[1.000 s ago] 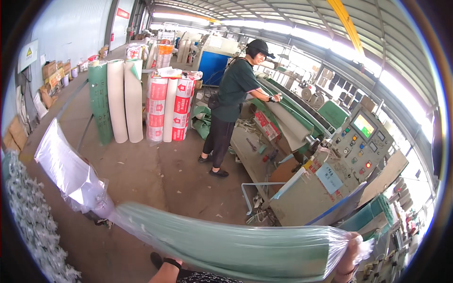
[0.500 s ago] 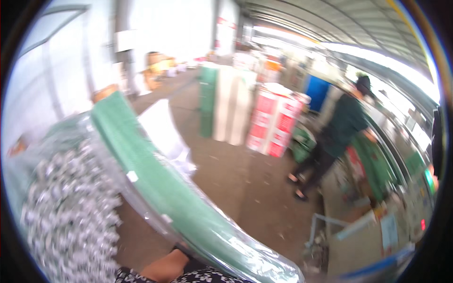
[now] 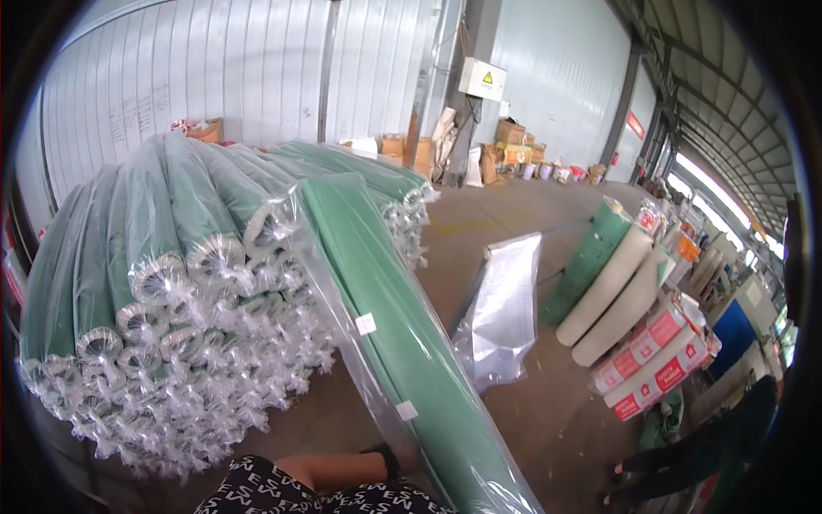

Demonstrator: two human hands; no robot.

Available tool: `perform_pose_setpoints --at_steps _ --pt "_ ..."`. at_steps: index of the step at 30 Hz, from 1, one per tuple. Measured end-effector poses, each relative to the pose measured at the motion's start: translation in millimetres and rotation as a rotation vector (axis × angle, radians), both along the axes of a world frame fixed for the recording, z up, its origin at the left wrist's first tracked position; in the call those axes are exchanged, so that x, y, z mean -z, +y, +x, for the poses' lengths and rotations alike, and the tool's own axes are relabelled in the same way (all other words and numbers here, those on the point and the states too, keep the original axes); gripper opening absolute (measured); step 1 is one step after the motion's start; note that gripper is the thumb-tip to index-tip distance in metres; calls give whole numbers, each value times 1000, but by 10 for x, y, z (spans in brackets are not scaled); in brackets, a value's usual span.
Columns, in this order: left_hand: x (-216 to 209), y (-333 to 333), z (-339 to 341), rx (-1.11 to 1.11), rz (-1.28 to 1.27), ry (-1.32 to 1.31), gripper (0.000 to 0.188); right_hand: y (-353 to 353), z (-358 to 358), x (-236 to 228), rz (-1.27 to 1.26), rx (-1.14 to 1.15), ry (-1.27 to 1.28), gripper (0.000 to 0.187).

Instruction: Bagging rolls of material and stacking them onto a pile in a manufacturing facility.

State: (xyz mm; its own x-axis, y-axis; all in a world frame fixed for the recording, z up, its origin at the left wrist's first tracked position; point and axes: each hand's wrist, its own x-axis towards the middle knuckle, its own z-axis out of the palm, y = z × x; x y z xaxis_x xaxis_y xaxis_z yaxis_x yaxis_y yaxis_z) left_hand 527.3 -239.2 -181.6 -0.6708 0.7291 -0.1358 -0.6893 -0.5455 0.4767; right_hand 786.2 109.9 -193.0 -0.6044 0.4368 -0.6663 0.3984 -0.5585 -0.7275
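Neither of my hands shows; both are outside the picture or hidden below its edge. A long green roll (image 3: 390, 343) in a loose clear plastic sleeve slants from the lower edge up toward a big stack. Two small white labels (image 3: 366, 324) stick to it. What bears the roll's near end cannot be seen. To the left lies the stack of similar green rolls (image 3: 150, 223), their plastic ends twisted and bunched toward me. My bare leg (image 3: 334, 469), in black patterned shorts (image 3: 265, 488), shows at the bottom.
A whitish plastic sheet (image 3: 505, 300) stands right of the roll. Farther right are a green upright roll (image 3: 582, 257), beige rolls (image 3: 604, 283) and red-and-white cartons (image 3: 655, 360). A person in dark clothes (image 3: 711, 445) is at the right rim. Boxes (image 3: 514, 141) line the corrugated wall.
My view has swung left and steadied, so the roll stack and wall show more fully. The other person has shifted to the picture's right rim. The green roll still lies before me.
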Motion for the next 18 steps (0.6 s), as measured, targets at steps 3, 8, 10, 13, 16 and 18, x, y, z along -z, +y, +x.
perform_pose_setpoints --at_steps 3,8,10,13,16,18 --pt "-73 -366 -720 -212 27 113 67 -181 -550 5 -22 -64 11 70" --pt "-994 -909 -1996 -640 93 331 76 -445 -1312 36 -42 -126 16 69" --pt "-1727 -1044 -2093 -704 72 277 82 -547 -1598 11 -50 -159 29 69" --pt "-1513 -1183 -2478 -610 -146 32 81 -658 -2039 18 -68 -217 44 69" --pt "-1209 -1145 -2908 -500 56 -146 62 -611 -2504 90 -107 -231 41 68" --pt "-1137 -1040 -3075 -528 56 -159 60 -563 -2825 185 -132 -232 41 68"
